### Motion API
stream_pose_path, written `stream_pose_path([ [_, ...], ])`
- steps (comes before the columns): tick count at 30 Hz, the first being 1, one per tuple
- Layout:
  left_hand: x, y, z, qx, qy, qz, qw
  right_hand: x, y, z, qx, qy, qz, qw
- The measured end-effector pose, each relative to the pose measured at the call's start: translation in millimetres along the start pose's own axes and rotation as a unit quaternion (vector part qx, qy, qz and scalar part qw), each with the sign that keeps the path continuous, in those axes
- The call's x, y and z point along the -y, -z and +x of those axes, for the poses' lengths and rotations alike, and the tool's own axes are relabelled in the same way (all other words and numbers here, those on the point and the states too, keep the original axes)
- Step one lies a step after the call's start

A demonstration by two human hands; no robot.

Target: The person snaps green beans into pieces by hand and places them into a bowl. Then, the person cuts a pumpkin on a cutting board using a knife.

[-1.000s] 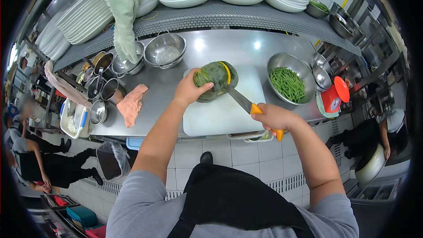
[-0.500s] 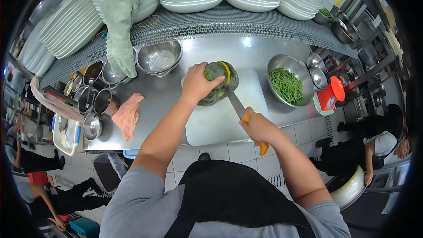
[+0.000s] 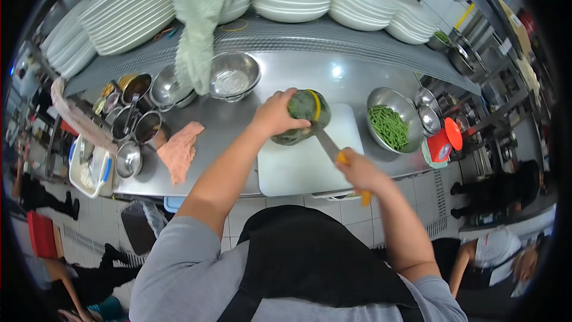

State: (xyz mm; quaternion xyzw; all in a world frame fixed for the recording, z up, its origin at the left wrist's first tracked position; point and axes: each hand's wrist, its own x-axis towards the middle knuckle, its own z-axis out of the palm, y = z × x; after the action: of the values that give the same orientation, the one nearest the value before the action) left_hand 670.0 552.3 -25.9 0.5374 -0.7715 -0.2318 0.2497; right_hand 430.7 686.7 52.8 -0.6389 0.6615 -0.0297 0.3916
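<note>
Left hand (image 3: 279, 114) has shifted: thumb now lower on the rind, closer to the blade than in the previous frame. Left grip spread wide, clamped on the round dark-green squash (image 3: 302, 105), which sits at the far left of the rectangular white cutting board (image 3: 304, 170) on the stainless-steel bench (image 3: 227, 120). Right hand (image 3: 362, 173) grip wrapped around the orange handle of the steel-bladed knife (image 3: 328, 144); blade meets rind near the yellow cut (image 3: 318, 106).
</note>
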Motion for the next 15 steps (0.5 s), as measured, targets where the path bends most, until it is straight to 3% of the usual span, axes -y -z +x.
stream_pose_path([
  [4, -10.0, -9.6, -19.4, -0.004, -0.059, 0.024, 0.998, 15.6, 30.4, -25.2, 0.053, -0.013, -0.132, 0.990],
  [8, -8.5, -14.9, -24.9, -0.010, -0.084, 0.020, 0.996, 6.6, 26.1, -35.1, 0.058, -0.009, -0.113, 0.992],
  [13, -17.9, -21.6, -29.0, -0.015, -0.019, 0.003, 1.000, -42.0, 29.5, -47.6, 0.016, 0.071, -0.143, 0.987],
  [15, -9.4, -21.3, -23.1, -0.051, 0.075, -0.073, 0.993, -56.3, 40.6, -61.0, -0.007, 0.109, -0.147, 0.983],
])
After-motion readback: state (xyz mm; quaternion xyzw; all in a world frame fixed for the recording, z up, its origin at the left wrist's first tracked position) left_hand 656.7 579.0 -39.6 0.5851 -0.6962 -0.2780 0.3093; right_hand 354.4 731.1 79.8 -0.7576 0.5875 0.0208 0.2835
